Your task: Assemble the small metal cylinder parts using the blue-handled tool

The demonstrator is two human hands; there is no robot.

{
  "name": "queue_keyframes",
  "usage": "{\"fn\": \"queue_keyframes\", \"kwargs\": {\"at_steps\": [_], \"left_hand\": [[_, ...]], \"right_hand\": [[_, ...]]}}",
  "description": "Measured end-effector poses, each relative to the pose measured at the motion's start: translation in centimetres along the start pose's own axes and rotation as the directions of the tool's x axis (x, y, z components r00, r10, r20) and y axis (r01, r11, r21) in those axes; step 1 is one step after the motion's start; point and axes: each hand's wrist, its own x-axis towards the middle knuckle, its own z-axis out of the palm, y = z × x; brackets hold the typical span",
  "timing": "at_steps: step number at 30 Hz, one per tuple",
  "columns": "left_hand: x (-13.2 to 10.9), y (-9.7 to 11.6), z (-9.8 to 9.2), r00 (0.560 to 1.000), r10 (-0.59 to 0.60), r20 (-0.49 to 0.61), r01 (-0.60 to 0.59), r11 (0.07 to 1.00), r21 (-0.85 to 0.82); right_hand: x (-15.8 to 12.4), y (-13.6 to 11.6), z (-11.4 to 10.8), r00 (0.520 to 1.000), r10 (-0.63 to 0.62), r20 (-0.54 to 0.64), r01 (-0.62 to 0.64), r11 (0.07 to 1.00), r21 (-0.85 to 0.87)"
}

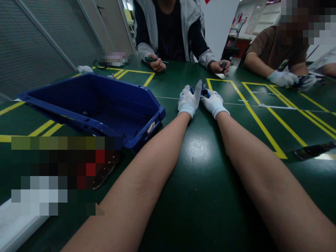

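Observation:
Both my hands wear white gloves with blue marks and are held close together over the green table (199, 168). Between them is a small dark part with blue and metallic bits (204, 91), mostly hidden by the fingers. My right hand (213, 100) is closed round its right side. My left hand (188, 100) is closed at its left, the thumb pointing up beside it. What exactly the part is, I cannot make out. Left of my hands stands a blue plastic bin (123, 82) with a few small dark pieces on its floor.
Across the table a person (170, 31) holds a dark-handled screwdriver (151, 59) and a small part. Another person (275, 52) in white gloves works at the right. Yellow tape lines (258, 117) mark the table. A black object (315, 150) lies near the right edge.

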Motion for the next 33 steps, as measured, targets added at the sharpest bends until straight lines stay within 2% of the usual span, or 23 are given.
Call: {"fn": "queue_keyframes", "kwargs": {"at_steps": [3, 7, 12, 16, 19, 21, 22, 24, 26, 28, 29, 31, 33], "left_hand": [[-0.2, -0.3, -0.5, 0.994, -0.003, -0.107, 0.002, 1.0, -0.016], [-0.7, -0.2, -1.0, 0.993, -0.04, -0.115, 0.038, 0.999, -0.018], [-1.6, -0.2, -0.7, 0.998, 0.031, -0.049, -0.029, 0.999, 0.043], [-3.6, 0.0, -1.4, 0.997, 0.068, 0.027, -0.071, 0.988, 0.134], [-6.3, 0.6, -2.9, 0.992, 0.066, 0.11, -0.089, 0.971, 0.223], [-8.5, 1.2, -4.3, 0.981, 0.084, 0.178, -0.133, 0.948, 0.288], [-9.8, 1.4, -5.1, 0.969, 0.098, 0.226, -0.167, 0.935, 0.313], [-12.3, 2.0, -6.3, 0.939, 0.134, 0.317, -0.246, 0.906, 0.345], [-14.7, 2.6, -7.2, 0.912, 0.171, 0.372, -0.314, 0.875, 0.368], [-16.9, 3.7, -7.8, 0.887, 0.222, 0.405, -0.386, 0.837, 0.387], [-17.8, 4.4, -8.1, 0.877, 0.256, 0.407, -0.421, 0.816, 0.395], [-18.7, 5.9, -9.1, 0.865, 0.34, 0.369, -0.479, 0.781, 0.401], [-18.3, 7.1, -11.1, 0.858, 0.427, 0.284, -0.512, 0.755, 0.41]], "right_hand": [[-0.7, -0.9, 0.1, 0.993, 0.083, -0.082, -0.098, 0.976, -0.194], [-1.9, -1.3, -0.3, 0.978, 0.173, -0.121, -0.198, 0.948, -0.251], [-3.6, -0.7, -1.8, 0.972, 0.223, -0.068, -0.233, 0.925, -0.299], [-5.8, -0.1, -3.8, 0.969, 0.246, -0.033, -0.243, 0.911, -0.333], [-8.9, 0.4, -6.2, 0.975, 0.222, 0.001, -0.21, 0.923, -0.323], [-12.0, 0.6, -8.3, 0.985, 0.173, -0.006, -0.167, 0.943, -0.287], [-13.8, 0.6, -9.5, 0.99, 0.135, -0.039, -0.141, 0.953, -0.267], [-17.8, 0.5, -12.4, 0.977, 0.032, -0.21, -0.085, 0.964, -0.253], [-21.5, 0.7, -15.3, 0.896, -0.025, -0.443, -0.109, 0.956, -0.273], [-24.4, 1.6, -17.7, 0.779, -0.024, -0.627, -0.184, 0.947, -0.264], [-25.3, 2.4, -18.6, 0.713, 0.017, -0.701, -0.246, 0.942, -0.227], [-26.4, 4.5, -19.6, 0.598, 0.179, -0.781, -0.392, 0.916, -0.09], [-26.3, 7.2, -19.8, 0.525, 0.399, -0.752, -0.522, 0.849, 0.086]]}}
